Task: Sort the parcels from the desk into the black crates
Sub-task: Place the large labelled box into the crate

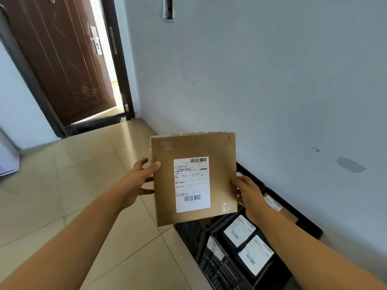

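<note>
A flat brown cardboard parcel (222,185) with a white shipping label faces me, held up in mid-air between both hands. My left hand (138,181) grips its left edge, thumb on the front. Its right edge is held by my right hand (249,195). Below and behind the parcel, black crates (192,235) stand on the floor along the wall. The near crate holds black parcels with white labels (255,254). A brown parcel (280,208) lies in the crate behind my right hand. The parcel hides the far crate.
Beige floor tiles (83,185) stretch to the left of the crates. A grey wall (272,80) runs behind the crates. A brown door (62,59) stands ajar at the far left. The desk is out of view.
</note>
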The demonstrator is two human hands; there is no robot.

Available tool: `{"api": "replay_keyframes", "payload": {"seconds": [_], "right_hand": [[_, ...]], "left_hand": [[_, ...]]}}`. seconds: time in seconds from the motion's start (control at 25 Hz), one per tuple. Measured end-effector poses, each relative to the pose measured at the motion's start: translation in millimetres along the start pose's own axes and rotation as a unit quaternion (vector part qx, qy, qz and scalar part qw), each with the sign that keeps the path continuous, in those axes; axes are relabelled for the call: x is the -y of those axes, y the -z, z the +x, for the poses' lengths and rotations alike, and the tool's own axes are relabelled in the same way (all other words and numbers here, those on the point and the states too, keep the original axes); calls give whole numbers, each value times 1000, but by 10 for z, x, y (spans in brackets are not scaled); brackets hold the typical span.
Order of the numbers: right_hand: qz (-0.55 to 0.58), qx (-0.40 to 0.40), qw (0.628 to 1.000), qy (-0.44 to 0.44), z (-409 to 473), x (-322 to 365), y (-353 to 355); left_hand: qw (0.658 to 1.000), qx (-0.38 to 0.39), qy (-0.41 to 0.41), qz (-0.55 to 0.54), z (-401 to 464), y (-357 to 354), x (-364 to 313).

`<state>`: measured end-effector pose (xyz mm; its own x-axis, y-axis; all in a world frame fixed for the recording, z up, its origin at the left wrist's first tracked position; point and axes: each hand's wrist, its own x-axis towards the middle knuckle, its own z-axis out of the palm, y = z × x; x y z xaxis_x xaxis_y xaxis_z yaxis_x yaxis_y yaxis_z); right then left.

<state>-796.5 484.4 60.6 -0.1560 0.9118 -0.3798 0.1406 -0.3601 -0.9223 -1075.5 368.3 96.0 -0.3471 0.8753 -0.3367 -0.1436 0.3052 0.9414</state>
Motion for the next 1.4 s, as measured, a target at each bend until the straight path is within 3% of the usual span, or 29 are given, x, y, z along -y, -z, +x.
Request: {"api": "replay_keyframes", "payload": {"seconds": [0.2, 0.56, 0.8, 0.92, 1.12, 1.4], "right_hand": [[8, -45, 999, -15, 658, 48, -116], [19, -66, 996, -56, 2191, 513, -128], [16, -98, 989, -114, 2841, 668, -242], [66, -101, 983, -142, 3085, 695, -316], [155, -134, 948, -243, 3325, 632, -571], [177, -214, 925, -259, 3620, 539, -1011]], "left_hand": [[997, 64, 37, 11, 951, -3, -164], [998, 3, -10, 60, 2666, -443, -525], [996, 42, 1, 78, 3404, -632, -317], [985, 58, -26, 163, 3697, -771, -200], [947, 154, -74, 273, 4109, -893, -73], [911, 282, -45, 296, 4768, -743, 163]]}}
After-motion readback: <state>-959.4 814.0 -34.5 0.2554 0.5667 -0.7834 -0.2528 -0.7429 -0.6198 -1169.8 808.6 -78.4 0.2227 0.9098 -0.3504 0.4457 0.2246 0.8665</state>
